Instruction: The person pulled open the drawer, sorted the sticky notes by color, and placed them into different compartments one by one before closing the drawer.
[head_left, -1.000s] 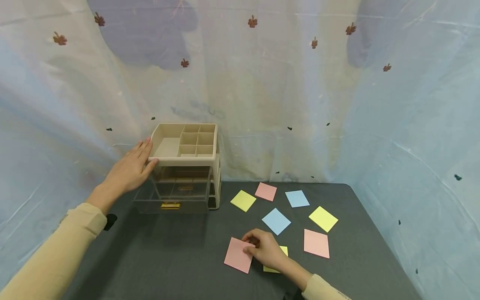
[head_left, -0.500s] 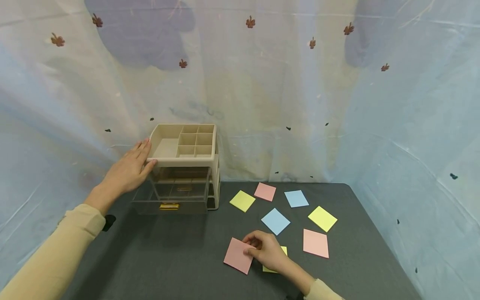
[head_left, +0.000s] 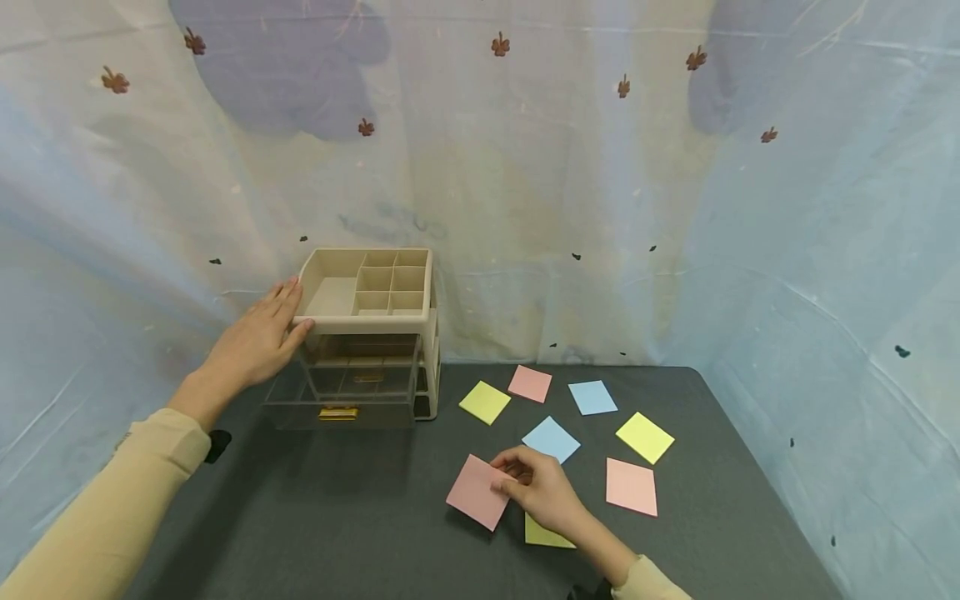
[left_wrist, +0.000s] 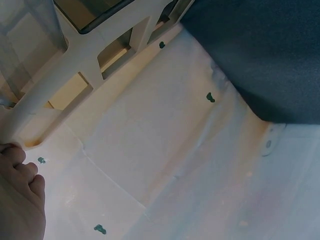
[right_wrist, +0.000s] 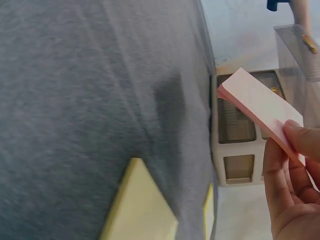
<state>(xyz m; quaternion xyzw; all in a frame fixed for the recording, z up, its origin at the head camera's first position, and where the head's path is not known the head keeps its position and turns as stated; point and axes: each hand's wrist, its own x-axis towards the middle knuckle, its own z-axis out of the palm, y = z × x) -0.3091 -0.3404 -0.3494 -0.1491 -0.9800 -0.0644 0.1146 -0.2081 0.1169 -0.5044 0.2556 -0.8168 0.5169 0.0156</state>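
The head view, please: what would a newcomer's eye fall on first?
Probably the cream organizer, left of centre, with a clear drawer standing open and the left hand at the organizer's left edge. Next, the pink pad that the right hand holds above the table at front centre, near the scattered coloured pads.

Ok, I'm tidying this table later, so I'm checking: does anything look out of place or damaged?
Mainly the clear drawer: it juts out from the beige organizer, standing open. The sticky pads on the table lie scattered at mixed angles rather than lined up. I see no spill or damage.
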